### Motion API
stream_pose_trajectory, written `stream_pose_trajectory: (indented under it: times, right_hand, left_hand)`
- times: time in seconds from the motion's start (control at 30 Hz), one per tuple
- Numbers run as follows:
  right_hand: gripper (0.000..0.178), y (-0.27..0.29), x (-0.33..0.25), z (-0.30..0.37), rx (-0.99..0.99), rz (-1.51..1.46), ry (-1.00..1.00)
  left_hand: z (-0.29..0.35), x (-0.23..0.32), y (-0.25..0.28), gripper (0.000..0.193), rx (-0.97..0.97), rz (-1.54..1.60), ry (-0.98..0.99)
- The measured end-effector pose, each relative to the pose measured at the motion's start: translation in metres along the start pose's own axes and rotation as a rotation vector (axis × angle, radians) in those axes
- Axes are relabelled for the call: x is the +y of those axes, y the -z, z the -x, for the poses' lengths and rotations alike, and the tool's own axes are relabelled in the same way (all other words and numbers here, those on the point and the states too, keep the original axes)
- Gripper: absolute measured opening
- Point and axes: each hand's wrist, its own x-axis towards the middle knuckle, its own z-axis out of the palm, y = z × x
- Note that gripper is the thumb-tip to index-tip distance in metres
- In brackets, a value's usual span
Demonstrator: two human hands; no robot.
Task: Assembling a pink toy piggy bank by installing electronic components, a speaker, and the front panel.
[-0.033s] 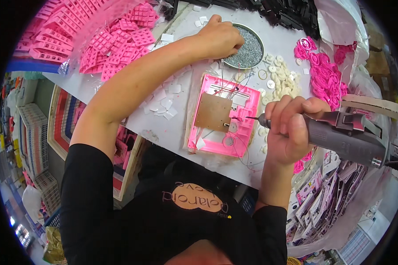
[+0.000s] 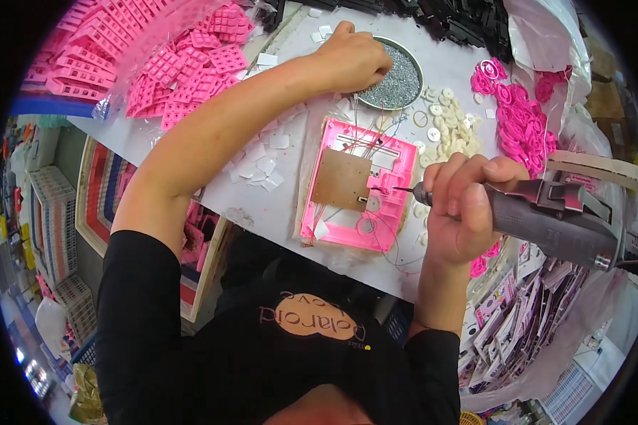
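Note:
My left hand reaches to the left side of a round dish of small silvery screws. Its fingers are curled together at the screws, and their tips are hidden. Wrapped round a dark grey electric screwdriver is my right hand. The screwdriver lies nearly level, its thin bit pointing left over the right part of an open pink plastic housing. A brown circuit board sits in that housing, with thin red and dark wires around it.
Pink keypad-like parts are heaped at the far left. Cream round pieces and pink plastic rings lie right of the housing. Black parts line the back. White paper squares are scattered left; flat printed pieces fill a bag at lower right.

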Motion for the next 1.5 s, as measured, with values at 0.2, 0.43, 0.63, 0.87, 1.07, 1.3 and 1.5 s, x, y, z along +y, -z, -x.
stream_pose_trajectory:
  times: [0.2, 0.43, 0.63, 0.87, 1.07, 1.3, 1.5]
  right_hand:
    - [0.029, -0.014, 0.004, 0.002, 0.018, 0.103, -0.093]
    - [0.027, -0.017, 0.024, 0.007, -0.003, 0.133, -0.12]
    - [0.026, -0.02, 0.038, 0.005, 0.026, 0.154, -0.156]
    - [0.026, -0.02, 0.046, 0.011, 0.067, 0.218, -0.196]
    - [0.023, -0.017, 0.051, 0.014, -0.053, 0.353, -0.149]
    - [0.022, -0.012, 0.054, 0.016, -0.101, 0.407, -0.1]
    - [0.029, -0.033, 0.015, 0.004, -0.156, -0.069, -0.122]
  left_hand:
    - [-0.008, -0.01, 0.001, 0.017, 0.149, -0.093, 0.007]
    - [-0.003, -0.015, -0.005, 0.022, 0.36, -0.201, 0.002]
    - [0.004, -0.017, 0.009, 0.021, 0.41, -0.193, 0.049]
    - [0.09, 0.053, 0.054, 0.01, 0.283, 0.304, 0.095]
    - [0.183, 0.119, 0.043, 0.006, 0.123, 0.363, 0.071]
    - [0.185, 0.13, 0.022, 0.01, 0.244, 0.495, 0.174]
    - [0.18, 0.129, 0.027, 0.011, 0.328, 0.56, 0.176]
